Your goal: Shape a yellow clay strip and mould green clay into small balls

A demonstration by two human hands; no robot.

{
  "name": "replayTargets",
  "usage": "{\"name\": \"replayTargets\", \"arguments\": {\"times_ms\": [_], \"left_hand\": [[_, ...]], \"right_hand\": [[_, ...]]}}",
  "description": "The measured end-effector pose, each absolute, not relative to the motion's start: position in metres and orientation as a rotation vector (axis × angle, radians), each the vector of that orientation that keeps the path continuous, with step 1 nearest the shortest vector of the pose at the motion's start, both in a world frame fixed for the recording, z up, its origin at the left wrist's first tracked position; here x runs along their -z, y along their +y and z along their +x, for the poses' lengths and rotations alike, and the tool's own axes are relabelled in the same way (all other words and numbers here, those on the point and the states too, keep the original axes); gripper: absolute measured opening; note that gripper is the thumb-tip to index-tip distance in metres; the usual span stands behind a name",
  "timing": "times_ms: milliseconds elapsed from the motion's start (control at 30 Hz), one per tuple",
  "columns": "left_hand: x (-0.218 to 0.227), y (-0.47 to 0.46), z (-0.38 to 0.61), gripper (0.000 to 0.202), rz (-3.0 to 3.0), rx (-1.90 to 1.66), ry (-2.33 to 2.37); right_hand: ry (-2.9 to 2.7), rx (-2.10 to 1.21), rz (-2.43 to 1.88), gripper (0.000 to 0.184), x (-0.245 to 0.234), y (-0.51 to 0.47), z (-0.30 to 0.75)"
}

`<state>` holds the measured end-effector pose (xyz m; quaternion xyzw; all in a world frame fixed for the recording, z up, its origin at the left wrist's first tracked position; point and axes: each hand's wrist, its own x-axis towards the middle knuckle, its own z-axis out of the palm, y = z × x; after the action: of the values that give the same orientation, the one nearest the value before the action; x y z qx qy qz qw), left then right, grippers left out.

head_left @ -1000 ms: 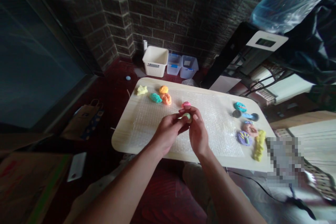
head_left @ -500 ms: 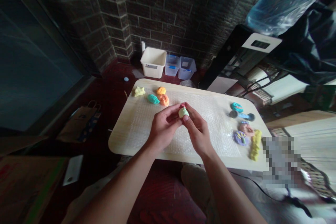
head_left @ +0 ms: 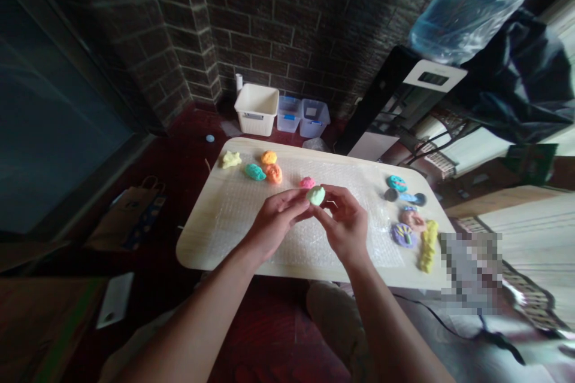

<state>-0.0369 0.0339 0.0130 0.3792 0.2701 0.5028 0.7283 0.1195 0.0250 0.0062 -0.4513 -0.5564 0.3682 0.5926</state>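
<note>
A small lump of pale green modelling clay is pinched between the fingers of my left hand and my right hand, above the middle of the table. Just beyond my fingers a pink clay lump lies on the bubble wrap. Farther left sit a teal lump, an orange lump, a yellow-orange lump and a pale yellow piece. My palms and some fingertips are hidden.
On the table's right side lie a teal disc, a blue dumbbell shape, a pinkish piece, a purple disc and a yellow strip. A white bin and two clear boxes stand beyond the table.
The pale green clay has been turned in my fingers, and my right hand has opened out a little around it. The pink lump beyond my hands now shows more fully.
</note>
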Motion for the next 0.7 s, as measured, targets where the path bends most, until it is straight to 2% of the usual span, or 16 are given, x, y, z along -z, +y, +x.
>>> {"name": "replayTargets", "arguments": {"times_ms": [133,333,700], "left_hand": [[-0.009,0.037,-0.037,0.031,0.870,-1.166,0.680],[-0.010,0.038,-0.043,0.035,1.034,-1.240,0.755],[-0.010,0.035,-0.047,0.037,1.170,-1.228,0.802]], "right_hand": [[-1.483,-0.690,-1.054,0.038,-0.005,0.022,0.118],[-1.273,-1.016,-0.980,0.016,-0.013,0.021,0.118],[-1.239,-0.977,-1.031,0.009,-0.010,0.023,0.118]]}}
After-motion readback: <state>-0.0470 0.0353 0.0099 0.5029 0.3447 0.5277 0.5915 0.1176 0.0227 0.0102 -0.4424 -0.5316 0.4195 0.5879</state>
